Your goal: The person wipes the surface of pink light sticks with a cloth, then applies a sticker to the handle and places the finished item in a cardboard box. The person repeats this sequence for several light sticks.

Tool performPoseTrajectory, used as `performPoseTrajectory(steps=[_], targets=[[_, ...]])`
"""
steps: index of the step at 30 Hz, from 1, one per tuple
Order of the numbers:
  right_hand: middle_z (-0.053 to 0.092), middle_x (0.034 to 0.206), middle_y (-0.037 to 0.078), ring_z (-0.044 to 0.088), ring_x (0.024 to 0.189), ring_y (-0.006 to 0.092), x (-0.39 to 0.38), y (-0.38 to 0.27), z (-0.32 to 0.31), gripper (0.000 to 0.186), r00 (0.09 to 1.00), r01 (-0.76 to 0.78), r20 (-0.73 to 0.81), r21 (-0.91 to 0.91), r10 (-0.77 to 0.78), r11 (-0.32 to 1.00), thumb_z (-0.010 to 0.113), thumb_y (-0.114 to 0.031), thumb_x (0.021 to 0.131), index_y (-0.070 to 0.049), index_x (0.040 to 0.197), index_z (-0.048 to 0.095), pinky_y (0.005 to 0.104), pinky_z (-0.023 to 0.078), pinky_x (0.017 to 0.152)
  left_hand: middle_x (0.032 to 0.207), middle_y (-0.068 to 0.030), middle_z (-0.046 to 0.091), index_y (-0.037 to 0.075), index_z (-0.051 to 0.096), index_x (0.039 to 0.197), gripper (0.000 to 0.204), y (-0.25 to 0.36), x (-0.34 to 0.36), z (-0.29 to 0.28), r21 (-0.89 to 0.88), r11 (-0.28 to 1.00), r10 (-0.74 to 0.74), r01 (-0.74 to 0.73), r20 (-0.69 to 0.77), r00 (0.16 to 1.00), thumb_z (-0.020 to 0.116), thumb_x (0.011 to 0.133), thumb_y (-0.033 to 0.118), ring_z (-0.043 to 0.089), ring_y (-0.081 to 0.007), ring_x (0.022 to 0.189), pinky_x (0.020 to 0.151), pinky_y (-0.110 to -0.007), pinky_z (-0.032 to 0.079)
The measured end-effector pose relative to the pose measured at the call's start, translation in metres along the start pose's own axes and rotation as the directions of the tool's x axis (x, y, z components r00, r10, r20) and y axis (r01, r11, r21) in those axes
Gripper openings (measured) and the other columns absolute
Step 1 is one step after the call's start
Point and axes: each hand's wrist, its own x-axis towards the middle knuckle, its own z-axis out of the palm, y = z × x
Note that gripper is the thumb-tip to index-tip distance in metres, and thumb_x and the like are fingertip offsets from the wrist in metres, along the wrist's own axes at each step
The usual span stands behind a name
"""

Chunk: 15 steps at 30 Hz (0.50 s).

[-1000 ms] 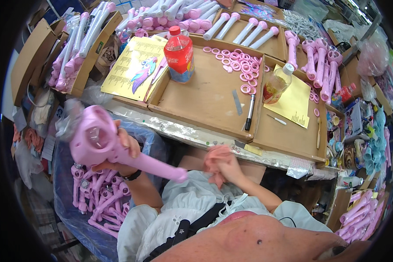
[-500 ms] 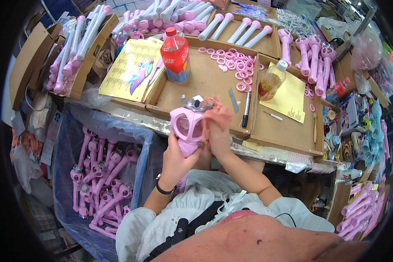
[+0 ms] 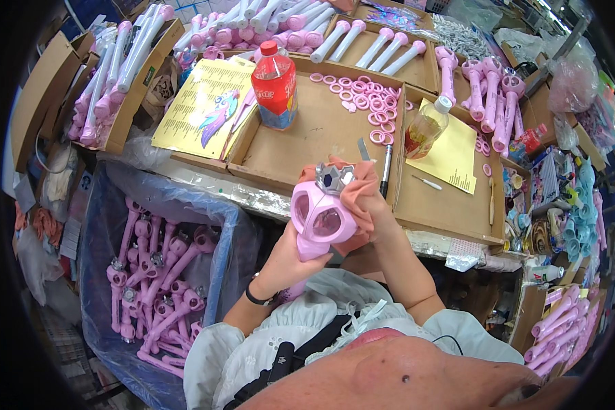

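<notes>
You hold the pink toy wand [image 3: 321, 219] upright in front of your chest, just near of the cardboard work tray [image 3: 321, 147]. Your left hand [image 3: 290, 263] is closed around the handle just below the head. Your right hand [image 3: 362, 198] is wrapped over the right side and top of the head, fingers closed against it beside the silver crown piece [image 3: 335, 176].

Step in hand: this reads as seating or checking the crown piece on the head. The next move likely calls for steady pressure from the right fingers while the left hand keeps the handle from twisting.

Edges and room:
- The tray's near rim lies directly behind the wand head; keep the head clear of it.
- A black pen [image 3: 387, 171] lies just right of the crown, on the tray floor.
- The red bottle [image 3: 275, 85] stands far-left in the tray; the yellow bottle [image 3: 427, 126] stands far-right. Both are well apart from your hands.
- The blue-lined bin [image 3: 116, 205] of finished wands sits at your near left, with open room above it.
</notes>
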Motion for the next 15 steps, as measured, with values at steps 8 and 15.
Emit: performPoseTrajectory(steps=[8, 15], targets=[[0.057, 0.115, 0.020, 0.058, 0.103, 0.0227, 0.009, -0.004, 0.001, 0.051, 0.972, 0.003, 0.203, -0.506, 0.116, 0.862, 0.058, -0.007, 0.075, 0.002, 0.123, 0.045, 0.0334, 0.041, 0.098, 0.114, -0.0095, 0.057, -0.001, 0.041, 0.129, 0.071, 0.000, 0.005, -0.011, -0.501, 0.728, -0.217, 0.468, 0.479, 0.850, 0.076, 0.068, 0.005, 0.056, -0.0165, 0.102, 0.088, -0.029, 0.045], [0.058, 0.115, 0.019, 0.060, 0.098, 0.0200, -0.013, 0.010, 0.011, 0.044, 0.969, 0.095, -0.121, -0.621, -0.215, 0.778, 0.056, -0.011, 0.074, 0.006, 0.115, 0.053, 0.0325, 0.037, 0.101, 0.117, -0.0110, 0.056, -0.002, 0.038, 0.130, 0.080, -0.003, -0.003, 0.014, -0.006, 1.000, -0.006, 0.004, -0.220, 0.975, 0.082, 0.066, 0.018, 0.054, -0.0157, 0.105, 0.091, -0.030, 0.043]])
